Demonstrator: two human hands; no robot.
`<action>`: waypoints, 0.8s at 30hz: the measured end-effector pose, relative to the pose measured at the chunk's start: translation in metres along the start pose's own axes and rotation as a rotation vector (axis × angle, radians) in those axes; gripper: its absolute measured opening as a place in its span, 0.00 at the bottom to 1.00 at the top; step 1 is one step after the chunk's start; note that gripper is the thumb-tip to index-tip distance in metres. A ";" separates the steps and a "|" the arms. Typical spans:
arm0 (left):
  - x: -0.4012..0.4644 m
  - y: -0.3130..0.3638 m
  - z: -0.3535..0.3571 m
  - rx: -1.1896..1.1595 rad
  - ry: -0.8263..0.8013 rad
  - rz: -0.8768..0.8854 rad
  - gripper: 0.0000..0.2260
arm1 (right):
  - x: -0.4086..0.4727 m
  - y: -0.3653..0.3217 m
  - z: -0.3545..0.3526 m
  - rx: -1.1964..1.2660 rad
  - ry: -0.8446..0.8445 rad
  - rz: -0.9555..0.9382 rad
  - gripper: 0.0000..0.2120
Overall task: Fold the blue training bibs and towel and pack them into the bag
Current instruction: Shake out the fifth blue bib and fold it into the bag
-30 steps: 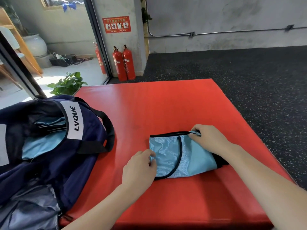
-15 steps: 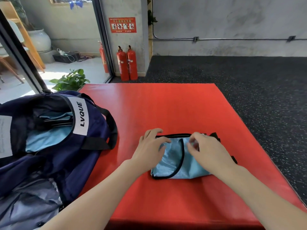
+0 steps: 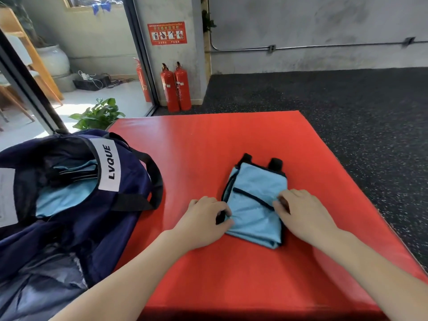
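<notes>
A light blue training bib (image 3: 254, 200) with black trim lies folded into a small packet on the red mat (image 3: 208, 147). My left hand (image 3: 206, 218) pinches the packet's left edge with curled fingers. My right hand (image 3: 301, 214) grips its right edge, thumb on top of the cloth. To the left lies the open navy bag (image 3: 76, 205) with a white LVQUE label, and light blue fabric (image 3: 64, 195) shows inside its opening.
Black speckled rubber floor surrounds the mat on the right and behind. Two red fire extinguishers (image 3: 176, 86) stand against a concrete pillar at the back. A potted green plant (image 3: 97, 114) sits beyond the bag, next to a glass door frame.
The bib has been folded once more into a narrower, taller packet. Both hands shifted to its left and right edges, nearer to me.
</notes>
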State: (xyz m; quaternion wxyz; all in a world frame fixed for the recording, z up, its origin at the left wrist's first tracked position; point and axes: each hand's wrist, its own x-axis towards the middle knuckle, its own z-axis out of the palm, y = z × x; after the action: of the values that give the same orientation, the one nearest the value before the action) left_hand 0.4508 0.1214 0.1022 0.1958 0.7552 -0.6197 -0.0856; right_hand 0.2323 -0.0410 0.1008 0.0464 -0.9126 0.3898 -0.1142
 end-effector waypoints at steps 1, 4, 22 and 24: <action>-0.004 0.002 0.001 -0.032 -0.001 0.016 0.12 | 0.001 0.005 0.002 0.019 0.033 -0.031 0.11; -0.014 0.006 0.007 -0.084 0.044 0.040 0.14 | -0.002 0.009 0.005 0.124 0.081 -0.157 0.11; -0.014 0.005 0.003 -0.061 -0.019 0.192 0.15 | -0.017 -0.016 0.012 0.299 -0.119 -0.410 0.09; -0.014 0.008 0.003 -0.049 0.014 0.176 0.11 | -0.016 -0.017 0.012 0.348 -0.125 -0.386 0.12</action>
State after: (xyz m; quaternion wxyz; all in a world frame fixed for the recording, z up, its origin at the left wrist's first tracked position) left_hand 0.4393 0.1334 0.1015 0.2253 0.6935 -0.6799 -0.0782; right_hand 0.2362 -0.0181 0.0891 0.2038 -0.9537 0.1792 -0.1296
